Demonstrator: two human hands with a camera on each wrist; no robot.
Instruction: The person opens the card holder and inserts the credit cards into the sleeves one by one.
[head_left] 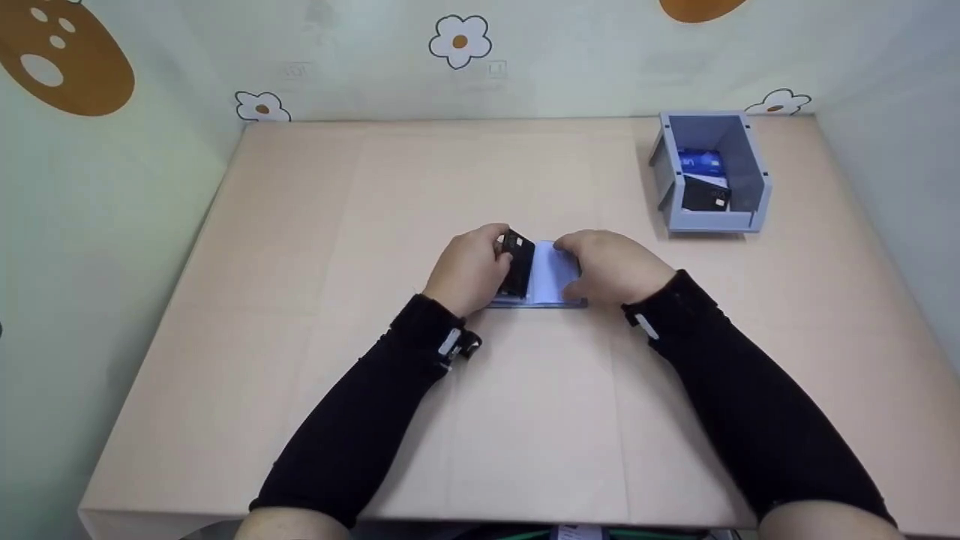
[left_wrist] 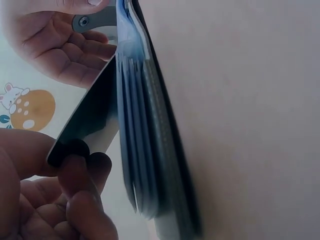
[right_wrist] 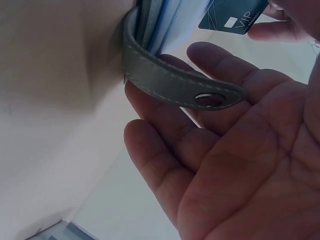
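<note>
Where my left hand (head_left: pixel 469 270) pinches the black card (head_left: pixel 519 268): edge hidden.
My right hand (head_left: pixel 619 266): grip unclear.
Card holder (head_left: pixel 553 276): between both.

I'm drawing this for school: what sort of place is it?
Perhaps a small indoor room or booth for table work: there's a wide table, pale walls close around it on three sides, and a grey bin on top.

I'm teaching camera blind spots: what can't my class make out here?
Right wrist view: print under VIP on the held card, too small.
Head view: part of the pale item in the bin, behind another black card.
Left wrist view: one end of the card holder, cut by the top edge.
</note>
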